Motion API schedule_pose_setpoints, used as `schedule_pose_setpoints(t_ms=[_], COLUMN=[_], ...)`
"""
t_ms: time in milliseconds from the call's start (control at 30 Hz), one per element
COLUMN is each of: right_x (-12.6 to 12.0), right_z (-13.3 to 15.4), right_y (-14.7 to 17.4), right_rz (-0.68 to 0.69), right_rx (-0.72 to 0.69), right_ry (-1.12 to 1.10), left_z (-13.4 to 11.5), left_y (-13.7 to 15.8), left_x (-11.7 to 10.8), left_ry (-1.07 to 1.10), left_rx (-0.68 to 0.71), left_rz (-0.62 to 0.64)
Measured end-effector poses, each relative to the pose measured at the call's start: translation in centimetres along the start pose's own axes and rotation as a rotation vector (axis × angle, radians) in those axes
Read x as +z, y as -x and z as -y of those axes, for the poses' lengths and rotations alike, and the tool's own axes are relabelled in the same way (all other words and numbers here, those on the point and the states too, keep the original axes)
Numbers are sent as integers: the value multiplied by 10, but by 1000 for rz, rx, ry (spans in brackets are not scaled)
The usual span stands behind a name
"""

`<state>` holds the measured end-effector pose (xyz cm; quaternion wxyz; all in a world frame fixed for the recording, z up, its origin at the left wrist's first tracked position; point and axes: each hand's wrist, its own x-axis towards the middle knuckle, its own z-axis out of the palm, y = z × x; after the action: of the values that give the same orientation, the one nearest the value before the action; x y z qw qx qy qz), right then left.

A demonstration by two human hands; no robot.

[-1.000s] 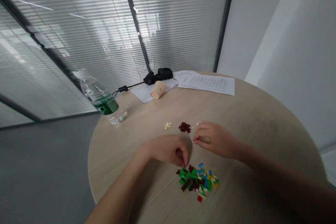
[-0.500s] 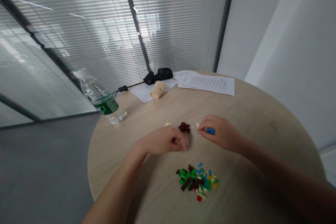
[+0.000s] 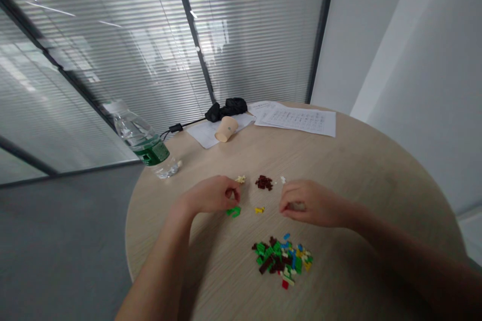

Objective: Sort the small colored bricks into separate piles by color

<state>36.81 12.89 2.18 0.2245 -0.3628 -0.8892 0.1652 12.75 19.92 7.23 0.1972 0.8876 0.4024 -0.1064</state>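
My left hand (image 3: 214,194) has its thumb and fingertips pinched together, right above a few green toy bricks (image 3: 234,211); whatever it pinches is too small to make out. Just beyond it are some cream bricks (image 3: 241,179). My right hand (image 3: 312,203) is curled, thumb against fingertips, low over the table; its contents are hidden. Small yellow bricks (image 3: 259,209) lie between the hands. Farther back sit a dark brown brick pile (image 3: 264,182) and a few white pieces (image 3: 283,179). Closer to me is a mixed heap of bricks (image 3: 280,258).
The round wooden table (image 3: 361,160) holds a tilted-looking water bottle (image 3: 148,148) at left. A paper cup (image 3: 226,129) lies on its side on paper. Behind are a black folded umbrella-like bundle (image 3: 233,106) and printed sheets (image 3: 301,119). Blinds and a wall stand beyond.
My left hand has moved left, uncovering the yellow bricks. My right hand has shifted slightly nearer to me, and the blue bricks seen at it earlier no longer show.
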Motion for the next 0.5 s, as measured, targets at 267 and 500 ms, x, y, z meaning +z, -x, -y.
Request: schedule_pose_setpoints(t_ms=[267, 500], right_x=[5, 5], right_z=[7, 11], right_y=[1, 2], right_rz=[221, 245], right_rx=[-64, -49], right_ry=[-141, -113], left_z=[-2, -6], left_y=[-2, 1], left_x=[1, -1], left_ry=[-82, -123], left_rx=[-98, -85], left_rz=[42, -114])
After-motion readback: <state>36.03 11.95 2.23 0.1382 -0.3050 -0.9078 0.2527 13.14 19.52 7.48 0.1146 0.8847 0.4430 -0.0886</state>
